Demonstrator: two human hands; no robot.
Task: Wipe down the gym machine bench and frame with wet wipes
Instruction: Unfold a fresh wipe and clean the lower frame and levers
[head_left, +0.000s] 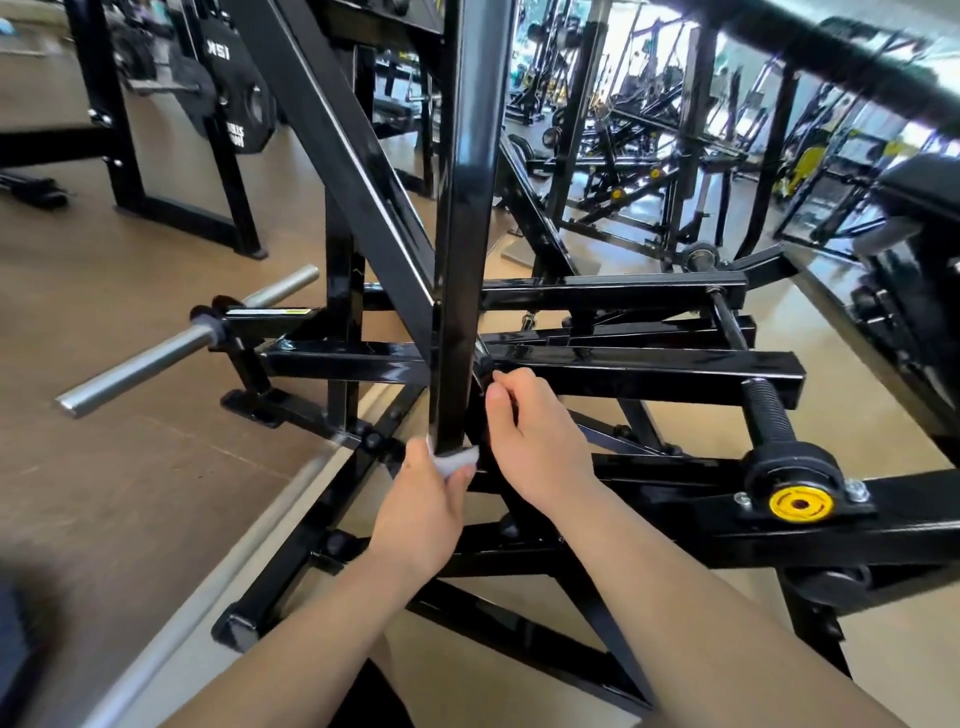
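A black steel gym machine frame (639, 366) fills the view, with an upright square post (460, 291) in the middle. My left hand (423, 512) grips a white wet wipe (456, 460) and holds it against the bottom end of that post. My right hand (535, 441) is just to the right, its fingers curled round a black part of the frame behind the post. A padded black bench (919, 192) shows at the right edge, partly cut off.
Two silver weight pegs (140, 366) stick out to the left. A ribbed black handle with a yellow end cap (797, 503) lies at the right. Weight plates (228, 98) hang on a rack at back left. Tan floor lies around; more machines stand behind.
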